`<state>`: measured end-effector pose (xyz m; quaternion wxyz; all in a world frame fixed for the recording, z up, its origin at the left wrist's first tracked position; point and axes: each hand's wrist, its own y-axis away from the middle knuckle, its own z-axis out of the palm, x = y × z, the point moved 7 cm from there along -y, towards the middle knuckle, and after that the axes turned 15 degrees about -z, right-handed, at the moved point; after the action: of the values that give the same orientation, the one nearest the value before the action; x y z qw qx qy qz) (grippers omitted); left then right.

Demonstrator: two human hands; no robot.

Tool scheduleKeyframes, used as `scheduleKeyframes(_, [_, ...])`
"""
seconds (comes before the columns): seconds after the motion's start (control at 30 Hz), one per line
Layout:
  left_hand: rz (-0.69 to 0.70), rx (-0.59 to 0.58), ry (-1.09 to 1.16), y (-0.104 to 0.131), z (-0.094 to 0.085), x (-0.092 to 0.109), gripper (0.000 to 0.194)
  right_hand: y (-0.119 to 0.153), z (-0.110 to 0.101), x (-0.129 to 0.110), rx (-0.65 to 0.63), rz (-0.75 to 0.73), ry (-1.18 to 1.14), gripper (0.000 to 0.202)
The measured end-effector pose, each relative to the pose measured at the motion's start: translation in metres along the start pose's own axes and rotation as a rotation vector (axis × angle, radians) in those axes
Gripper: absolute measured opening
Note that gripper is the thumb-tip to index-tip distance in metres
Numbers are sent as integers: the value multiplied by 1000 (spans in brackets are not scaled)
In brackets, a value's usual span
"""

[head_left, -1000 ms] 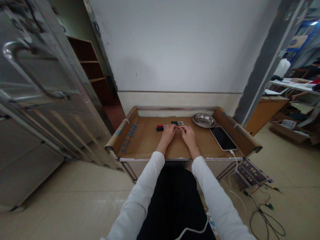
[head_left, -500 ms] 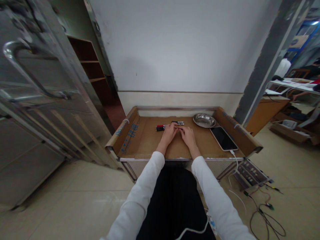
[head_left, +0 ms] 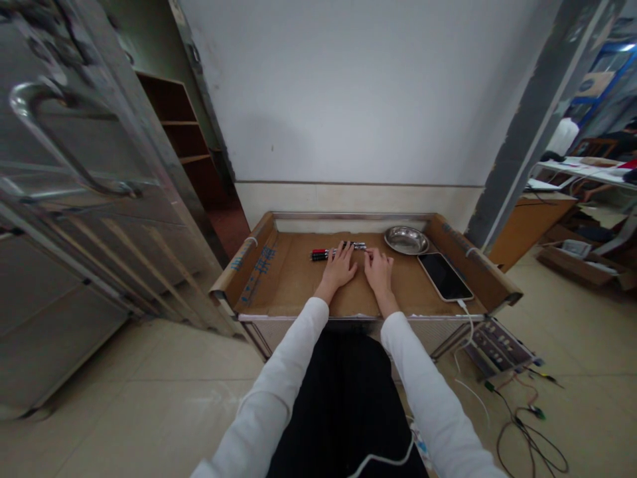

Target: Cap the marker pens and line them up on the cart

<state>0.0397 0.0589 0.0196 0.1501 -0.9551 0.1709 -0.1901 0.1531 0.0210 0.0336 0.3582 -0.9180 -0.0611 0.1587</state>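
Several slim red, black and silver pens (head_left: 318, 255) lie side by side across the cardboard-lined tray (head_left: 293, 282). Over their middle rests my left hand (head_left: 339, 267), palm down with its fingers spread, hiding part of them. My right hand (head_left: 379, 269) is just to the right of the pens' silver ends (head_left: 359, 245). Its fingers are bent, with thumb and forefinger close together near a small dark tip. What they pinch there, if anything, is too small to make out. The two hands are apart.
At the tray's back right sits a round metal dish (head_left: 407, 240). A phone (head_left: 446, 277) with a white cable (head_left: 469, 322) lies in front of it. Raised cardboard sides (head_left: 472, 262) border the tray. On the floor at right are an electrical box (head_left: 502, 348) and loose wires (head_left: 530, 431).
My hands have moved apart from where their fingertips met. The left has flattened and spread over the pens; the right has shifted slightly right. The dish and phone have stayed put.
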Motion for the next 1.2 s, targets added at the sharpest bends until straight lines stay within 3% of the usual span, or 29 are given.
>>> scheduleKeyframes(0.13, [1,-14,17,-1,2,-1,51,0,-1,0,31,-5,-26,29])
scheduleKeyframes(0.4, [4,67,53,3,-13,1,34,0,-5,1,62,10,-20,28])
scheduleKeyframes(0.53, [72,25,83,4,-12,5,38,0,-5,0,50,-7,4,28])
scheduleKeyframes(0.8, [79,-59,24,1,-6,3,23,3,-4,3,4,27,48,27])
scheduleKeyframes(0.93, [56,-3,55,0,-11,1,20,6,-1,8,-33,74,74,29])
scheduleKeyframes(1.2, [44,87,68,-1,-17,1,21,4,1,3,-36,-13,7,29])
